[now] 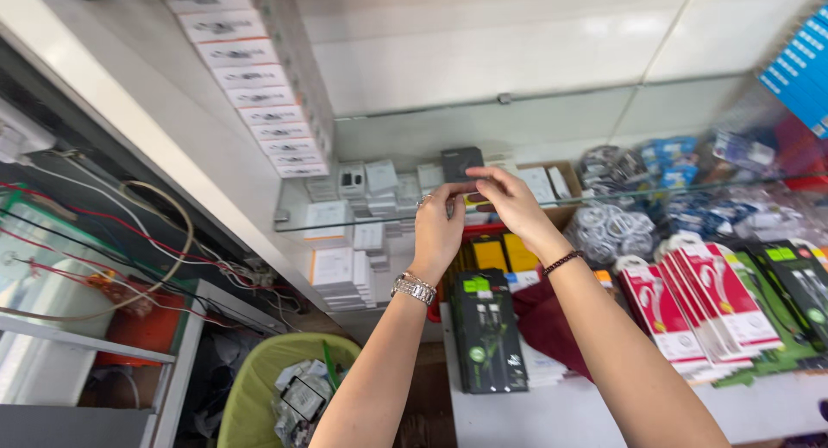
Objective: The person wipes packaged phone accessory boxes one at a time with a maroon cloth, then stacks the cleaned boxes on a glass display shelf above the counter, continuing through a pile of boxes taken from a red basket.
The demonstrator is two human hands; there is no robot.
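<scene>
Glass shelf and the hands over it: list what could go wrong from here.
1. Both the left hand and right hand work at the edge of the glass shelf; a push could crack it or shift the small white boxes on it.
2. Whatever small item the fingers pinch could slip and fall among the black cable packs or into the green bin below.

Glass shelf (362, 222) bearing white boxes (379, 179), white counter (569, 413) with cable packs (487, 332)
</scene>
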